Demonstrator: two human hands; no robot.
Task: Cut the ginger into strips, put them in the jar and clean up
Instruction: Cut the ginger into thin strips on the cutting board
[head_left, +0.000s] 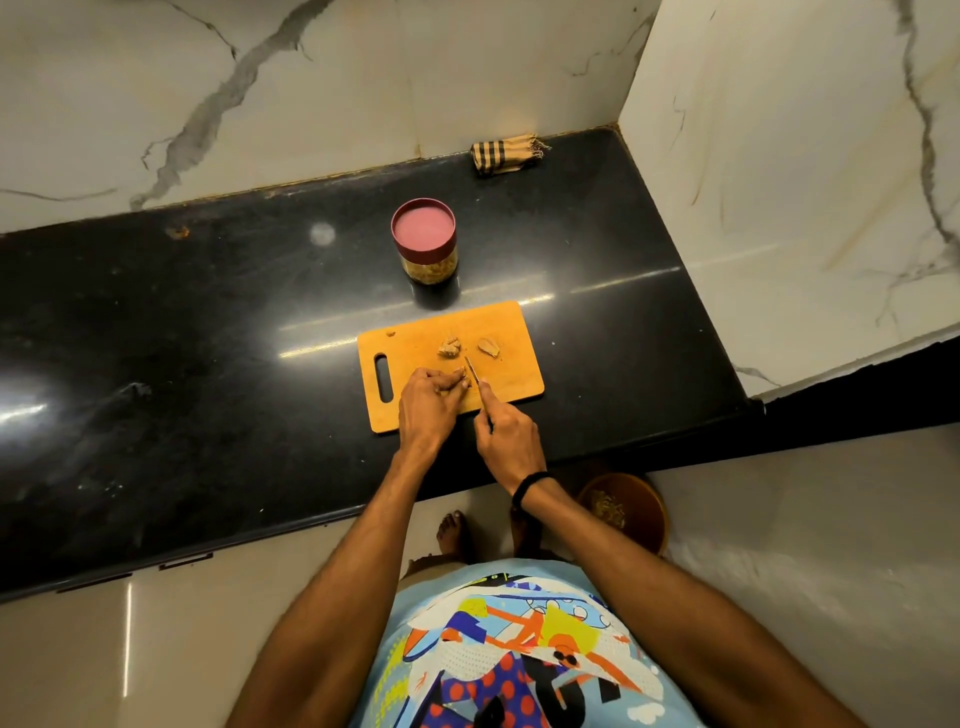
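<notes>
1. Landmark: the orange cutting board (506, 325) on the black counter (208, 322), with its handle slot at the left end.
2. The left hand (428, 402) sits on the near-left part of the board. Its fingers are curled down, pinning a small held ginger piece (464, 383) against the wood. Only a sliver of it shows past the fingertips.
3. The right hand (509, 436) is at the board's near edge, wrapped tight round the handle of a knife (474, 373). The blade runs from the hand toward the board's far edge, with the tip leaning slightly left.
4. Key relation: the blade lies just right of the left fingertips, touching or nearly touching the held piece. The cut therefore falls on the exposed right end, close to the fingers. I cannot tell which way the piece's long axis runs, as the hand covers most of it.
5. Two loose ginger lumps lie at the board's middle, beyond the blade tip. One lump (450, 347) is to the left and the other lump (489, 347) to the right, and they do not touch. The left hand is nearer to both.
6. The jar (425, 244) stands just beyond the board's far edge, with its red lid on and pale contents showing through the side. The lid likely has to come off before any strips go in.
7. A folded checked cloth (506, 154) lies well beyond the board's far-right corner, against the wall. A bowl (623, 512) sits on the floor, off the board's near-right side.
8. Judgement: the task is in the cutting stage, with no strips visible yet.
</notes>
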